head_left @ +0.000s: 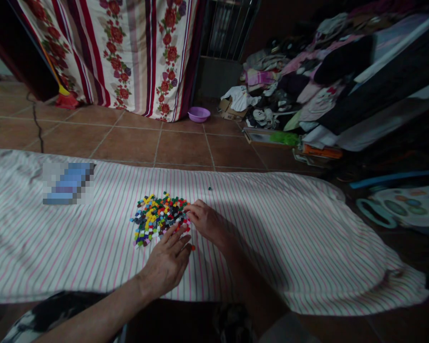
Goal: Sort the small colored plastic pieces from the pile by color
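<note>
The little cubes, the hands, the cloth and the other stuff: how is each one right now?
Cube pile: loose, colours mixed
Left hand: fingers stretched out, at the pile's near edge
Right hand: fingers bent, at the pile's right edge; grip unclear
Dark green cube: alone, apart from the pile
Striped cloth: spread out, wrinkled in places
Flowery curtain: hanging
Purple bowl: upright, on the floor
Clothes: heaped messily
</note>
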Motion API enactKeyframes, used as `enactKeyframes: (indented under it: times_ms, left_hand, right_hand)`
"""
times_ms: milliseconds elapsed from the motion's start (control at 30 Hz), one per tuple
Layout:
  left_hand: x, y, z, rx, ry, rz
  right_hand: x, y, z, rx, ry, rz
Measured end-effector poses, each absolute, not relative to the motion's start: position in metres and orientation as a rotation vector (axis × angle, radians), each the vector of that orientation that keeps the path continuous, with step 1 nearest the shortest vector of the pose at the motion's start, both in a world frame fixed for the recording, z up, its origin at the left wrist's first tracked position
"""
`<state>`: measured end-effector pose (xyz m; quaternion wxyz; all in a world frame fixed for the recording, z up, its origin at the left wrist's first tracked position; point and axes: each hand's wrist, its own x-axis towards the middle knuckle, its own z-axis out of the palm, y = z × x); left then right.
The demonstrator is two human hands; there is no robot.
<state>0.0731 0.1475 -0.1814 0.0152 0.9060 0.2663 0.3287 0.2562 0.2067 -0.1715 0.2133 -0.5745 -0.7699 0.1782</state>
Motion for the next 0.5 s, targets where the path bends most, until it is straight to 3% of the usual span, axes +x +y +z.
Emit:
enactKeyframes:
  times_ms: [500]
  left_hand:
    - [0.0759, 0.1492, -0.1808, 2.809, 0.806, 1.008]
  right_hand:
    - [0.2454, 0.2131, -0.1674, -1.614, -2.082, 0.463]
